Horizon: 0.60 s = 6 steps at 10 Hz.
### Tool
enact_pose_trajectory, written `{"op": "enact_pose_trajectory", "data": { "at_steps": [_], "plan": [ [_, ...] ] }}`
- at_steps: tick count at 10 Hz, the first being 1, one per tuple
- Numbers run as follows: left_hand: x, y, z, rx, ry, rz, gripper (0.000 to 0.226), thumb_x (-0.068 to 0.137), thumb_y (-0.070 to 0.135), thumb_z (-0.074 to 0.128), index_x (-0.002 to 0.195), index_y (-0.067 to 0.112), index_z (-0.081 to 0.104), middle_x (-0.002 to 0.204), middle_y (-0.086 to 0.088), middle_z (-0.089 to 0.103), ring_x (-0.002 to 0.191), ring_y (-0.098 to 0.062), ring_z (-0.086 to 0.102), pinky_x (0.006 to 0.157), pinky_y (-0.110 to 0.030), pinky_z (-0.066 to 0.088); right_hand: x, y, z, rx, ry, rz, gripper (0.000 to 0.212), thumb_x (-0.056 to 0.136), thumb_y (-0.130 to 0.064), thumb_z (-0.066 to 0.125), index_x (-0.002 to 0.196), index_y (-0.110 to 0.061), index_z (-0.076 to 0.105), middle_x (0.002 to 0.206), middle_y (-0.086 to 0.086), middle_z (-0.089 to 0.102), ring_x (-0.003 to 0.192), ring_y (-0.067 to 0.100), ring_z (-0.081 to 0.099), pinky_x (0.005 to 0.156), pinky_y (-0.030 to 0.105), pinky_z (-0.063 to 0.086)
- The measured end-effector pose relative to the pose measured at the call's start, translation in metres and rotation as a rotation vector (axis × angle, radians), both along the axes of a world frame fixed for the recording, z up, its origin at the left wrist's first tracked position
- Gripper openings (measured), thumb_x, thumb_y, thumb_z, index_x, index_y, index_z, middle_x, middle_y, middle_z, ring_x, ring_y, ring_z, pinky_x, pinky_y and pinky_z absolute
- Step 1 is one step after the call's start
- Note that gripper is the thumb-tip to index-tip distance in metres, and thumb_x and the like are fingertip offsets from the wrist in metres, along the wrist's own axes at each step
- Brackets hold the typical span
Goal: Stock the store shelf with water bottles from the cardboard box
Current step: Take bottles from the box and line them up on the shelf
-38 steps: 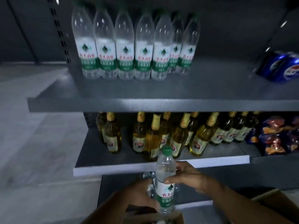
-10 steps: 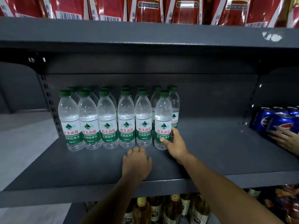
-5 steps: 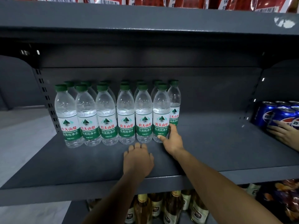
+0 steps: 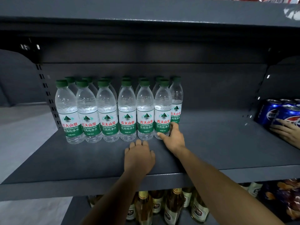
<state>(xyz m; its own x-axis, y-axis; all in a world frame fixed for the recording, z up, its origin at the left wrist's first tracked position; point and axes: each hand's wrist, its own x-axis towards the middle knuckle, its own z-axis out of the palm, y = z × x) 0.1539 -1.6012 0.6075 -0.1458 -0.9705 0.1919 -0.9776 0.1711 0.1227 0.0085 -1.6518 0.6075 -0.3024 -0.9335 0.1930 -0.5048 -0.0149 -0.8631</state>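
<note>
Clear water bottles with green caps and green labels stand in two rows on the grey shelf (image 4: 211, 156), at its left. My right hand (image 4: 172, 138) grips the lower part of the rightmost front water bottle (image 4: 162, 109), thumb in front and fingers round its right side. This bottle stands upright on the shelf, touching its neighbour (image 4: 145, 109). My left hand (image 4: 138, 157) rests palm down on the shelf just in front of the row and holds nothing. The cardboard box is out of view.
Blue cola cans (image 4: 279, 113) stand at the shelf's right end, with another person's hand (image 4: 287, 131) on them. Bare shelf lies between bottles and cans. Glass bottles (image 4: 172, 207) and snack bags (image 4: 282, 197) fill the shelf below. Another shelf (image 4: 146, 12) hangs overhead.
The bottle that both hands held low down 3.8 s ago now stands at the right end of the front row. Over the last second my hands have barely moved.
</note>
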Motion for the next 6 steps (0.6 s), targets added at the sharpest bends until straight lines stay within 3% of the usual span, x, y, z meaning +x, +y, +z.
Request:
{"op": "enact_pose_trajectory", "data": {
  "at_steps": [1, 6],
  "plan": [
    [0.0004, -0.0001, -0.0012, -0.011, -0.002, -0.005, 0.048, 0.095, 0.041, 0.034, 0.134, 0.012, 0.04, 0.133, -0.009, 0.045, 0.121, -0.027, 0.041, 0.097, -0.04, 0.035, 0.0015, -0.0025, -0.0004, 0.009, 0.013, -0.02, 0.062, 0.079, -0.029, 0.074, 0.13, -0.021, 0.04, 0.127, 0.001, 0.061, 0.116, 0.024, 0.057, 0.097, 0.038, 0.046],
    [0.0005, -0.0015, -0.002, -0.013, 0.01, 0.005, 0.049, 0.095, 0.041, 0.033, 0.135, 0.013, 0.04, 0.132, -0.008, 0.045, 0.121, -0.026, 0.041, 0.097, -0.04, 0.035, -0.0007, -0.007, -0.0018, -0.012, 0.032, -0.027, 0.067, 0.078, -0.028, 0.075, 0.138, -0.023, 0.045, 0.136, 0.001, 0.054, 0.123, 0.022, 0.051, 0.106, 0.038, 0.041]
  ]
}}
